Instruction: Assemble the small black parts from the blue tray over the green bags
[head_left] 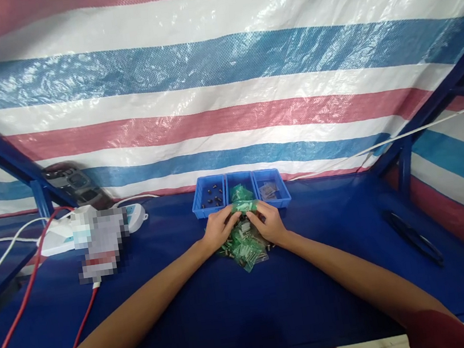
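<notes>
Unable to read any text, label, brand, number or sign. Masked by pixelation on the red-cabled object [103,244] at left; too small to tell on the green plastic packets [245,251].

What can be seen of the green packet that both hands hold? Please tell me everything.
The green packet looks like thin, glossy plastic with pale patches. It is held crosswise between the left hand and the right hand. In this view it shows just above the heaped packets and overlaps the front of the middle blue tray. Its contents are too small to tell.
</notes>
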`<state>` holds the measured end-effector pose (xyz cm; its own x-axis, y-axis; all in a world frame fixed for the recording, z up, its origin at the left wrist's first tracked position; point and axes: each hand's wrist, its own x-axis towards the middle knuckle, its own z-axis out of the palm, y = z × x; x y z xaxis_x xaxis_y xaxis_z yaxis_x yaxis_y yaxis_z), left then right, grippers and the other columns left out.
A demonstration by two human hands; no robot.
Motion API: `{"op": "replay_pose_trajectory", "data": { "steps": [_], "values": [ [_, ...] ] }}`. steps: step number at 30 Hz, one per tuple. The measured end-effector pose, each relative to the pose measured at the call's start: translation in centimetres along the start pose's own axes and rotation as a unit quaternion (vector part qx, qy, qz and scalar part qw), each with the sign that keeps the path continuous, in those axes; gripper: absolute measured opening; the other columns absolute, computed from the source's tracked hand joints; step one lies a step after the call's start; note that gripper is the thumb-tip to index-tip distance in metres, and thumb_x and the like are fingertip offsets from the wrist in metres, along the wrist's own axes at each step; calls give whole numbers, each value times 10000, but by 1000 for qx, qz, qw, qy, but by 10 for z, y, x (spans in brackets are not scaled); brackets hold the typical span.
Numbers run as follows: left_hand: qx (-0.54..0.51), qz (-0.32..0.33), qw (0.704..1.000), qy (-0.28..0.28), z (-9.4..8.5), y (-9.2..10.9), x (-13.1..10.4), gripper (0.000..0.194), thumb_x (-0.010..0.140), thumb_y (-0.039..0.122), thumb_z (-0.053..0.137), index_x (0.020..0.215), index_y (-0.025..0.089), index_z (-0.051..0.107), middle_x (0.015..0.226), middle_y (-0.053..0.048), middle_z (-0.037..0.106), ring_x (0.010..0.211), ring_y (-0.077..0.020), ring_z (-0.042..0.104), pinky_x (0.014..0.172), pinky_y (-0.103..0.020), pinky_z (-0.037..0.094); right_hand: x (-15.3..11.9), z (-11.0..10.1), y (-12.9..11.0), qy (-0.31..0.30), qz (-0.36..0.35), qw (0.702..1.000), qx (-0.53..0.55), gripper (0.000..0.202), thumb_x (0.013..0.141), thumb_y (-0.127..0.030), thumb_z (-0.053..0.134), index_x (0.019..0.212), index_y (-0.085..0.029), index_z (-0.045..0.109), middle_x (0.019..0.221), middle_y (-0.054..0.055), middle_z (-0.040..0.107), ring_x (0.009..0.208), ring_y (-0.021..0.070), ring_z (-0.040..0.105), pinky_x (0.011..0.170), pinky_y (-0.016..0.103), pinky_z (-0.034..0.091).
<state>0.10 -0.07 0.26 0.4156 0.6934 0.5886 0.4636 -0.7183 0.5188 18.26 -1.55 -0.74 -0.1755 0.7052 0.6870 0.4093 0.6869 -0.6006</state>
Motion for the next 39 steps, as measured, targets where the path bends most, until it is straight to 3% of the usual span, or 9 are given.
{"op": "replay_pose_trajectory", "data": {
  "steps": [15,21,30,36,39],
  "values": [
    [-4,35,999,17,0,-1,3,311,948,291,396,707,151,536,573,5,493,568,-117,495,582,-233,392,0,0,3,1,1,1000,-7,259,921,-319,443,710,-188,515,635,2,438,580,145,447,558,264,357],
    [5,48,999,19,0,-2,3,348,942,282,409,641,150,525,556,5,483,546,-114,485,563,-233,389,-1,1,4,22,12,1000,-13,318,914,-325,455,625,-195,434,611,-12,387,560,136,414,543,261,334],
    [17,87,996,8,3,-6,0,218,919,231,464,829,143,641,752,-49,637,707,-139,613,639,-223,463,0,0,5,31,34,999,-1,360,903,-345,473,582,-193,418,585,-18,398,543,126,408,534,258,332],
    [45,76,996,8,4,-9,-1,276,920,261,462,738,139,630,683,-40,623,638,-129,597,586,-213,454,-1,0,4,24,21,1000,0,339,889,-321,498,584,-189,432,571,-24,390,529,122,405,533,259,330],
    [48,76,996,9,4,-9,-2,260,923,272,455,798,146,645,723,-46,643,665,-135,610,610,-221,470,-1,1,5,16,15,1000,5,313,897,-320,485,614,-189,457,580,-20,405,533,125,413,534,259,333]
  ]
}}
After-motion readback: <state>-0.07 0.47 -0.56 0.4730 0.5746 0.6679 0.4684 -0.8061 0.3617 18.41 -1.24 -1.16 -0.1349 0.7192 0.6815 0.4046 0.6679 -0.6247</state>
